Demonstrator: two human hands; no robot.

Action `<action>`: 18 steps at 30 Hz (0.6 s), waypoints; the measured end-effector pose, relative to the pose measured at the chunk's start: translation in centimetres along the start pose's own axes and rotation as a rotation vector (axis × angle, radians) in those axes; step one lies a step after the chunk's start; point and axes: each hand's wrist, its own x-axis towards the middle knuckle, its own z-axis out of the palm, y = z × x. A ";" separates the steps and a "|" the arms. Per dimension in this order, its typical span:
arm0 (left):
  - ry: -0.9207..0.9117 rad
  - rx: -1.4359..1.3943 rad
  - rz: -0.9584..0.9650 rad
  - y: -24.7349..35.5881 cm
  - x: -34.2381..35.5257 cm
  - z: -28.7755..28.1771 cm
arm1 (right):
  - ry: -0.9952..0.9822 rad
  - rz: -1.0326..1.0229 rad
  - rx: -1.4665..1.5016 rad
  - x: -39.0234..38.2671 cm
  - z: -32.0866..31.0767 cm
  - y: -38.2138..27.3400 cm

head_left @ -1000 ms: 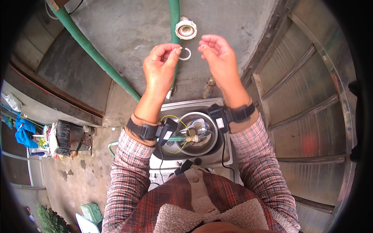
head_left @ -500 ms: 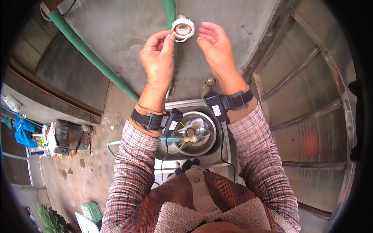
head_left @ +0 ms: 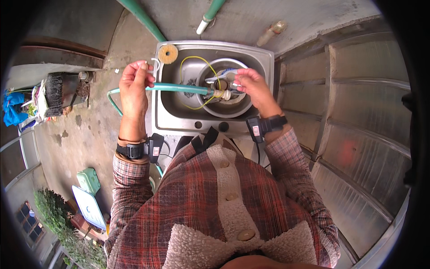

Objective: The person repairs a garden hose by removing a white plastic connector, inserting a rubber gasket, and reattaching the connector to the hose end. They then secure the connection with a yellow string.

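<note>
A slim white ring (head_left: 157,64) is held up in the upper left-centre of the frame, pinched between the thumb and fingers of the left hand (head_left: 134,89). The ring is seen as a thin, smooth, curved band of plain white, its bend turned toward the right of the picture; how far round it runs cannot be told from this angle. It is raised in front of the left edge of a metal sink (head_left: 179,124), just beside a round tan disc (head_left: 173,55) pierced by a dark central hole.

The right hand (head_left: 256,87) is poised right of centre, over the rim of a grey metal bowl (head_left: 224,115) set inside the sink. Its thumb and fingers are drawn close together; a small white piece is glimpsed at the tips, but whether it is gripped cannot be told.

Between the hands, a green hose (head_left: 179,88) is stretched across the sink, its end capped by a cream-coloured fitting (head_left: 222,94) above the bowl and crossed by a loop of yellow cord (head_left: 192,57). At the top of the frame, a green pipe (head_left: 212,10) is finished with a white end. Black straps (head_left: 130,151) are worn at both wrists.
</note>
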 end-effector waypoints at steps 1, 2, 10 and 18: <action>-0.003 0.029 -0.036 -0.9 -0.8 -1.1 | 0.043 0.080 -0.009 0.1 -0.1 2.6; -0.004 0.055 -0.065 -1.7 -1.5 -2.0 | 0.119 0.177 -0.027 0.4 -0.2 4.8; 0.006 0.070 -0.201 -4.8 -5.1 -5.0 | 0.200 0.620 0.877 3.6 3.5 15.6; -0.065 0.083 -0.246 -5.6 -5.7 -6.7 | 0.308 0.361 1.069 6.6 5.8 16.1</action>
